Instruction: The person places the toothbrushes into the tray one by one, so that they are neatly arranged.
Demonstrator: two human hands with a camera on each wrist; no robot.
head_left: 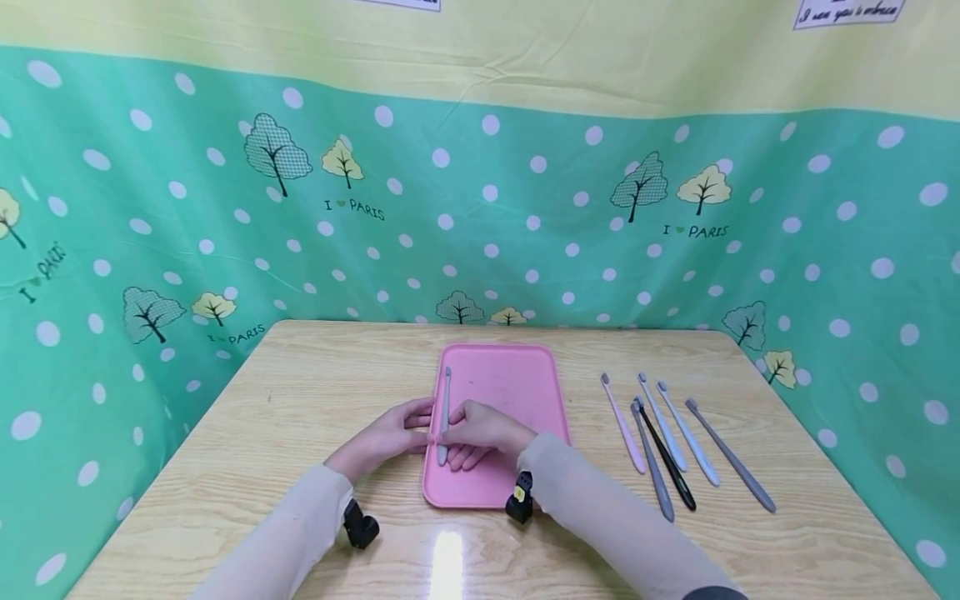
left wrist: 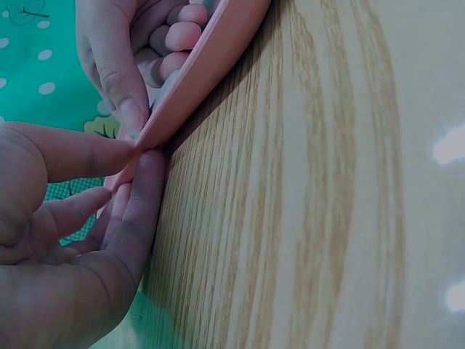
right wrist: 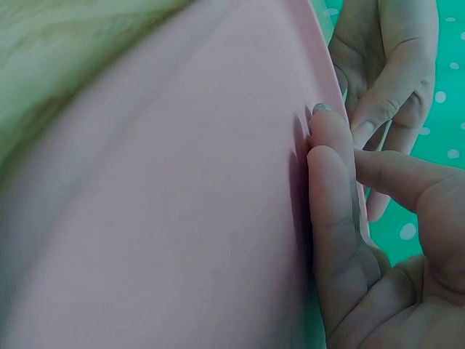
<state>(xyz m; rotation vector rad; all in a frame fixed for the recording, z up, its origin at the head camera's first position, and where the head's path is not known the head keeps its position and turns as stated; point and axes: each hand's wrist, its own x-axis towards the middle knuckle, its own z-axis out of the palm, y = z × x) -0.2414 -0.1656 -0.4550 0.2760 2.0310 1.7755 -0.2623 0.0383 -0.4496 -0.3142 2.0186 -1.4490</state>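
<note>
A pink tray (head_left: pixel 517 379) lies on the wooden table. Along its left side, inside the rim, a grey-blue toothbrush (head_left: pixel 447 392) lies lengthwise with its head toward the far edge. My left hand (head_left: pixel 386 435) is at the tray's left side; in the left wrist view its thumb and fingers pinch the tray's rim (left wrist: pixel 192 87). Reaching over the tray, my right hand (head_left: pixel 480 429) holds the toothbrush by its handle, thumb and forefinger close to the left rim. In the right wrist view the right fingers (right wrist: pixel 330 196) hide most of the brush.
Right of the tray, several toothbrushes lie on the table (head_left: pixel 337 358): a pink one (head_left: pixel 624 429), light blue ones (head_left: pixel 690 437), a black one (head_left: pixel 667 454) and grey ones (head_left: pixel 731 457). A green dotted curtain (head_left: pixel 487 250) hangs behind the table.
</note>
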